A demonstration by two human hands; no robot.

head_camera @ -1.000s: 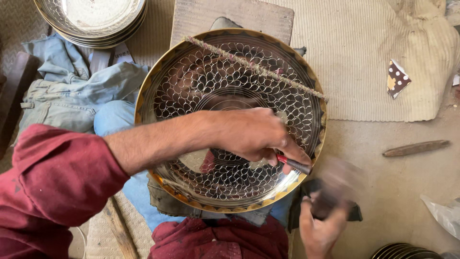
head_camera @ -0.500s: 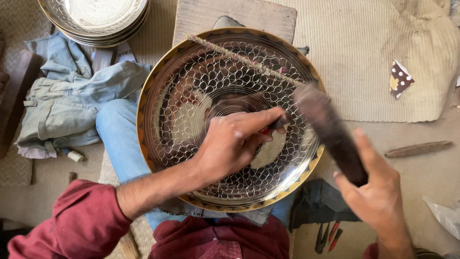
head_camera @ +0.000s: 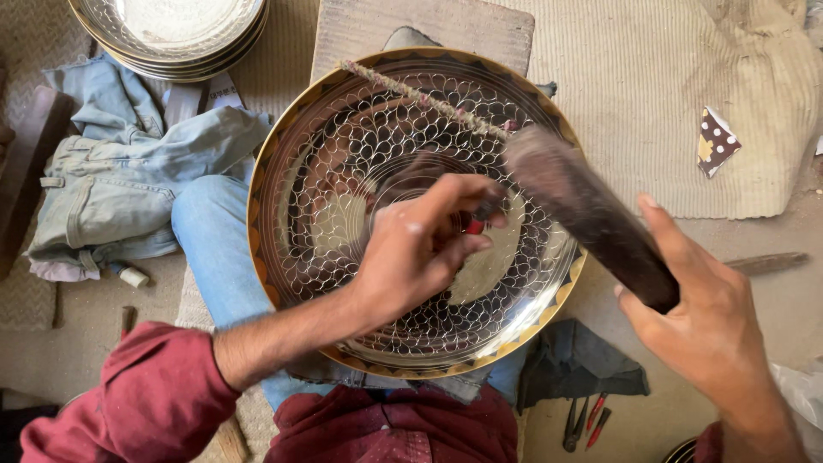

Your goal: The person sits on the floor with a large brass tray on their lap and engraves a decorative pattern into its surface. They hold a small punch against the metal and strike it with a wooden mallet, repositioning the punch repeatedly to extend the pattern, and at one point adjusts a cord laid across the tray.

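A large round metal tray [head_camera: 283,171] with an engraved scale pattern and a gold rim rests tilted on my lap. My left hand [head_camera: 420,249] is over its middle, pinching a small red-handled tool [head_camera: 477,225] whose tip is against the tray. My right hand [head_camera: 703,309] grips a dark wooden mallet [head_camera: 591,219], raised at an angle over the tray's right side, its head close above the small tool. A twisted cord [head_camera: 420,99] lies across the upper part of the tray.
A stack of similar metal trays [head_camera: 171,34] sits at the top left. Crumpled denim cloth [head_camera: 120,180] lies to the left. A dark cloth [head_camera: 583,369] and red-handled tools [head_camera: 587,420] lie on the floor at the lower right. A woven mat [head_camera: 686,103] spreads beyond.
My left hand has drawn back from the tray's lower right to its middle. My right hand has come up from the floor holding the mallet over the tray.
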